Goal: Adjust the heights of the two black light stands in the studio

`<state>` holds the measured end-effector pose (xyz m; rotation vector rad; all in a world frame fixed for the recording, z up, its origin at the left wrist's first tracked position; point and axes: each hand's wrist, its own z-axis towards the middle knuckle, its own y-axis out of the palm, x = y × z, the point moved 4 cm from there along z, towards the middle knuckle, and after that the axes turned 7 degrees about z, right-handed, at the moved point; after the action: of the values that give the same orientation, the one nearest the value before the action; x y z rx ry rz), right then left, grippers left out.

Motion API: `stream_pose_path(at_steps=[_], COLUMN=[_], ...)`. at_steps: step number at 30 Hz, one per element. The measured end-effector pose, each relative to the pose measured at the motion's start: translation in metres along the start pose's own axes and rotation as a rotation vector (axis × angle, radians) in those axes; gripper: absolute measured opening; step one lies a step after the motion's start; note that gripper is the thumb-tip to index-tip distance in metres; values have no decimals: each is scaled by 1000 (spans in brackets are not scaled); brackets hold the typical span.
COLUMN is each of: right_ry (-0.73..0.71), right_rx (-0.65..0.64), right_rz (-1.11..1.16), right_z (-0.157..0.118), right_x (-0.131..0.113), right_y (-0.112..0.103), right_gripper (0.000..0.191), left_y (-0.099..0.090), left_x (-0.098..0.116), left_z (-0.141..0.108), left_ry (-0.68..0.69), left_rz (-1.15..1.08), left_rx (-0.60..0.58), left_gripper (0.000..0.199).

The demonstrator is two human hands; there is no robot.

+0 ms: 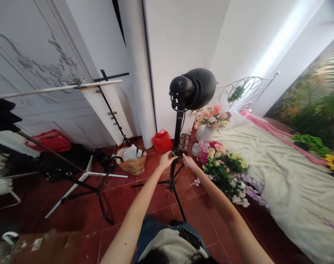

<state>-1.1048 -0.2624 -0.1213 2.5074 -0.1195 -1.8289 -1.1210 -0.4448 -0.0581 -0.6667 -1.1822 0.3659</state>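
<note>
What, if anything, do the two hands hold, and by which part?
The left hand and right hand hold the black light stand partway up its pole, well below the lamp.

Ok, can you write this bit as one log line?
left hand: at light stand; right hand: at light stand; black lamp: atop it; woven basket: on floor

Here's the floor (120, 196), dark-red square tiles | black metal tripod stand (171, 179) planted, legs splayed | tan woven basket (135, 167), bright red bag (162, 142) beyond | over to the bed's rumpled cream cover (290, 183): long pink cloth (279, 136)!
</note>
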Motion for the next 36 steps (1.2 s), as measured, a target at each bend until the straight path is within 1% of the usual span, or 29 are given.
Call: stream_pose_path(at_steps=[1, 2, 3, 5, 7, 10, 16, 19, 21, 23, 25, 27, 29, 31, 33, 36], right_ry=[-145, -280, -396, -558, -634, -665, -615, -589, -543, -475, -379, -258, -140, -83, -55, 38], right_rx=[88, 143, 157, 100, 65, 78, 64, 113, 164, 201, 207, 178, 119, 65, 49, 57], right_rz=[-121, -239, -340, -457, -513, -545, -510, -455, -382, -297, -219, -147, -98, -108, -171, -240], right_z=[-6, -12, -18, -27, -31, -27, -12, -8, -6, -5, -3, 0, 4, 6, 3, -15], right_x=[-2, -4, -6, -8, -7, -4, 7, 8, 7, 6, 4, 3, 0, -7, -14, -21], right_y=[-2, -3, -2, 2, 2, -1, -1, 3, 6, 9, 11, 10, 8, 5, 3, 3], right_gripper=[32, 31, 32, 36, 38, 38, 42, 41, 41, 43, 47, 50, 51, 50, 48, 44], left_y=[0, -1, -1, -1, -2, -1, 0, 0, 1, 3, 5, 8, 11, 13, 16, 20], left_x=[1, 1, 1, 2, 3, 6, 9, 10, 10, 10, 9, 9, 9, 10, 14, 18], left_z=[0, 0, 0, -1, -2, -2, -5, -7, -8, -9, -9, -10, -10, -11, -13, -22], left_ry=[-8, -17, -27, -36, -31, -30, -88, -103, -119, -117, -103, -99, -122, -138, -139, -113], left_rz=[12, 22, 28, 31, 20, 2, 2, -3, 4, 3, -6, -10, -1, 9, 20, 45], left_rx=[-5, -11, -15, -12, 5, 16, 9, 38, 59, 75, 81, 92, 109, 125, 136, 178], left_gripper=[38, 37, 37, 36, 35, 33, 33, 32, 31, 30, 28, 28, 29, 29, 28, 29])
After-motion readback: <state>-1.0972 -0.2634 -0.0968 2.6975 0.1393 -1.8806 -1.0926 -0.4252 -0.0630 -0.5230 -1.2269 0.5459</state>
